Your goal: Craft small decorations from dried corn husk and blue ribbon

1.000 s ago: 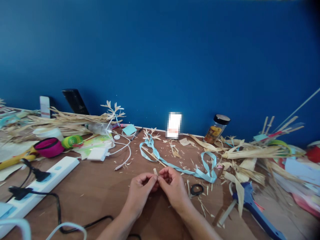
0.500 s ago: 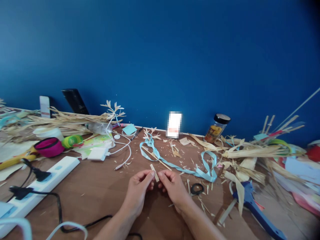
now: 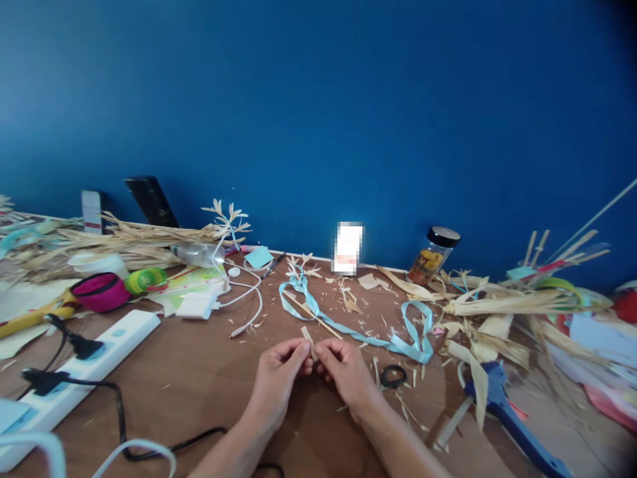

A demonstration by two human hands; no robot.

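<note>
Between my fingertips is a short, pale strip of dried husk [image 3: 306, 333], tilted with its upper end showing. My left hand [image 3: 283, 368] pinches it from the left side. My right hand [image 3: 341, 365] pinches its lower part from the right, and the fingers of both hands nearly meet there. The strip's bottom end is partly hidden by the fingers. Just beyond the hands lies a thin stick [image 3: 326, 325], and a light blue ribbon [image 3: 365, 337] runs past it to a small husk flower [image 3: 301, 265].
A blue glue gun [image 3: 512, 411] and a black ring [image 3: 393, 376] lie to the right. At the left are a white power strip [image 3: 112, 348] with black plugs and a white adapter [image 3: 196, 305]. A jar [image 3: 432, 255] leans near the blue wall. Husk scraps litter the table [image 3: 199, 385].
My hands have drawn slightly closer together around the husk strip, and the strip shows a little narrower. The other things stay where they were, apart from a slight shift of the view.
</note>
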